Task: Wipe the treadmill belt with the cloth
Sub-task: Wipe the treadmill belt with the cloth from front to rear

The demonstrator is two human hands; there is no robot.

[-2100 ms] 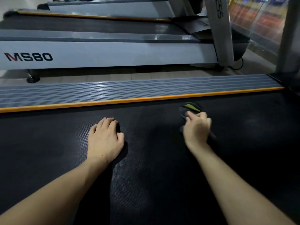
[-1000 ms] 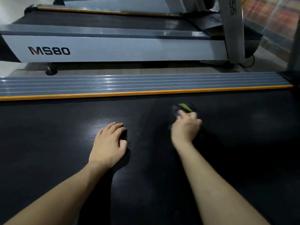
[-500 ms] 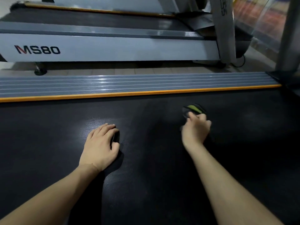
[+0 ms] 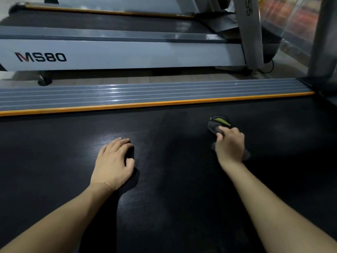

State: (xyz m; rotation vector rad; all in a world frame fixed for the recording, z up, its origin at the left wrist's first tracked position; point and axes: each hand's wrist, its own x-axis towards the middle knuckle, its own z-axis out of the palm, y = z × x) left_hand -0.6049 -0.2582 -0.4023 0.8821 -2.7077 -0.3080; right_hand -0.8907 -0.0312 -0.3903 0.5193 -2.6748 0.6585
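Gripping the cloth (image 4: 218,125), the right hand (image 4: 229,146) is seen pressed down on the belt (image 4: 173,207), with its fingers curled round the dark fabric. The cloth is bunched rather than spread: a dark fold with a yellow-green edge sticks out beyond the knuckles, toward the orange strip (image 4: 145,105) and the grey rail (image 4: 145,93), and a smaller corner shows under the heel of the hand. No clear long axis can be made out in the bundle.

The left hand (image 4: 113,161) is laid flat on the belt, fingers relaxed and holding nothing, well apart from the cloth and to its left. It is judged to serve as a prop only.

The cloth is thus found on the right half of the belt, nearer the far edge than the near one. Bare belt lies on every side of it: a narrow band ahead up to the strip, a wider stretch back toward the person. The next stroke is therefore judged to belong to the right hand.
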